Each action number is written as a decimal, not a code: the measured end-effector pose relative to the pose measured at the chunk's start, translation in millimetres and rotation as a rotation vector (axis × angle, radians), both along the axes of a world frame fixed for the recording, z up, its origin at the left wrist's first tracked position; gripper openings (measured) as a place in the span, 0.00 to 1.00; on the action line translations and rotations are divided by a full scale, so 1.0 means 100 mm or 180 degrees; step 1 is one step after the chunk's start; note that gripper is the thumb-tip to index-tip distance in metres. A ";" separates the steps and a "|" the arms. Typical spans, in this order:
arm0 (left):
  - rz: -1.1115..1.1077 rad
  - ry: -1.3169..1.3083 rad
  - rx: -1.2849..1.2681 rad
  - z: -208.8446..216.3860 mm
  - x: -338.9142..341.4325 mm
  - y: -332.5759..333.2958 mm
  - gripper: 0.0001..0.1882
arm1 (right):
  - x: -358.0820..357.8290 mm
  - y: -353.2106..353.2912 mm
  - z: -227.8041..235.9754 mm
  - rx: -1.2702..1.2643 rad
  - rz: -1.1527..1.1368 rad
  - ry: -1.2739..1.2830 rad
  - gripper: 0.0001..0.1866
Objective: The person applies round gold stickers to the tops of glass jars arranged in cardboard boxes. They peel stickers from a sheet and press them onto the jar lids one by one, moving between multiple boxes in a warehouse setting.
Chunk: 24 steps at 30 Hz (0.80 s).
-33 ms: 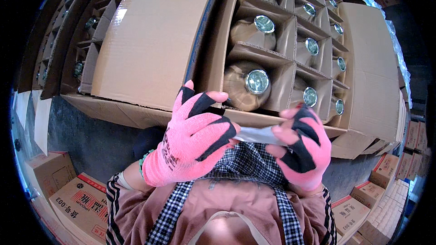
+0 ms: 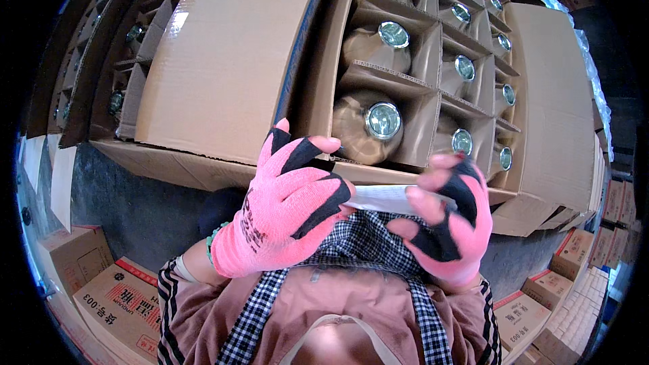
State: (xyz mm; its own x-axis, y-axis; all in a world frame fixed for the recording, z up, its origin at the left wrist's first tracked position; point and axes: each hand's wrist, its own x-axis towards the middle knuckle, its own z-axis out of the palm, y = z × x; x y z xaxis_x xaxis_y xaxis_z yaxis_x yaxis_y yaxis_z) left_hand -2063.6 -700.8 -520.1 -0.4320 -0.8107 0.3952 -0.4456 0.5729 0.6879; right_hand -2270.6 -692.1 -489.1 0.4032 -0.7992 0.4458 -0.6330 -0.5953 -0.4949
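Both pink-gloved hands, left hand and right hand, pinch a thin white paper slip at frame centre; probably light and floppy (best held by its ends), below the carton of bottles.

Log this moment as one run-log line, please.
left hand: pink glove, holds white strip | right hand: pinches strip's other end | ahead: open divided carton, capped bottles in cells

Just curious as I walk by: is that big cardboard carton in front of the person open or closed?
Open. The carton has its flaps folded outward, and capped bottles show in its cardboard divider cells.
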 end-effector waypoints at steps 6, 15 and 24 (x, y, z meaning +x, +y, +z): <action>-0.0149 -0.0375 0.0027 -0.01 0.01 -0.01 0.09 | 0.04 0.02 -0.05 -0.0117 0.0097 0.1031 0.12; -0.0144 -0.0502 0.0015 0.00 0.01 0.00 0.09 | -0.01 -0.07 -0.05 0.0734 0.0347 0.0279 0.20; -0.0168 -0.0664 -0.0093 -0.02 -0.03 0.04 0.11 | 0.03 -0.01 -0.06 0.0193 0.0409 0.0846 0.14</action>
State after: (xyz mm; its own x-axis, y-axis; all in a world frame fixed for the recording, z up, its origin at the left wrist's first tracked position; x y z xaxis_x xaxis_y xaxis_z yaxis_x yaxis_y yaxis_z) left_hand -2066.2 -696.5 -521.9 -0.5485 -0.7742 0.3158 -0.5454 0.6175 0.5668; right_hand -2267.7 -692.7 -494.9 0.5989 -0.7560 0.2640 -0.6665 -0.6534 -0.3590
